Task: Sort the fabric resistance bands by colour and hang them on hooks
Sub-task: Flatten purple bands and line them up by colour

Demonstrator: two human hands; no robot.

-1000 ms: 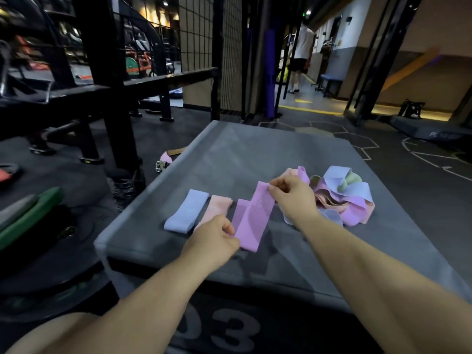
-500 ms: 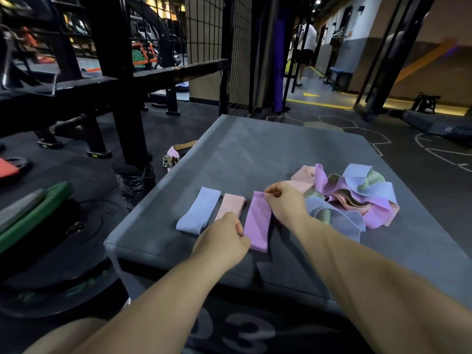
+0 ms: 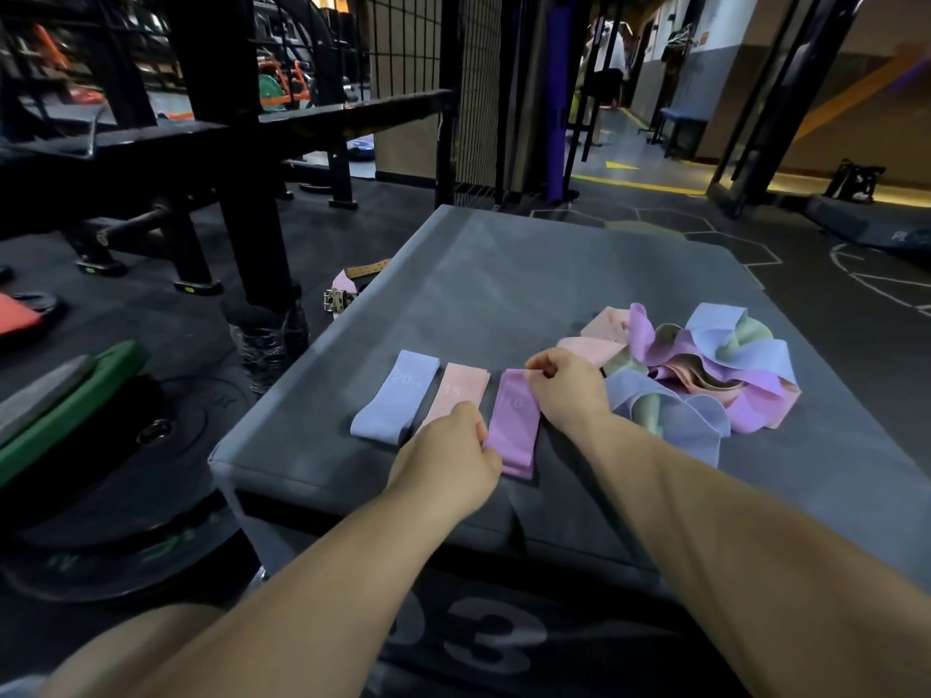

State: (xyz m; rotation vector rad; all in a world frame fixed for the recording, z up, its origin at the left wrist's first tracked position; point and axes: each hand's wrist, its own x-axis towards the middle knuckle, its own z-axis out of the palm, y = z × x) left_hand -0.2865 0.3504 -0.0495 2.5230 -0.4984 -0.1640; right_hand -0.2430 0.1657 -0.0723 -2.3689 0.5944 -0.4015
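Three fabric bands lie flat side by side on a grey padded box (image 3: 478, 274): a blue band (image 3: 395, 395), a pink band (image 3: 461, 390) and a purple band (image 3: 514, 420). My left hand (image 3: 448, 458) pinches the purple band's near left edge. My right hand (image 3: 567, 387) pinches its far right corner. A tangled pile of bands (image 3: 705, 375) in pink, purple, blue and green lies just right of my right hand. No hooks are in view.
Black weight plates (image 3: 116, 476) and a green plate (image 3: 65, 405) lie on the floor at left. A black rack post (image 3: 242, 193) stands beside the box, with a belt buckle (image 3: 340, 297) at the box's left edge. A person (image 3: 602, 68) stands far down the corridor.
The purple band was held raised and slanted; both hands have lowered it flat onto the box beside the pink band. My view has shifted slightly closer.
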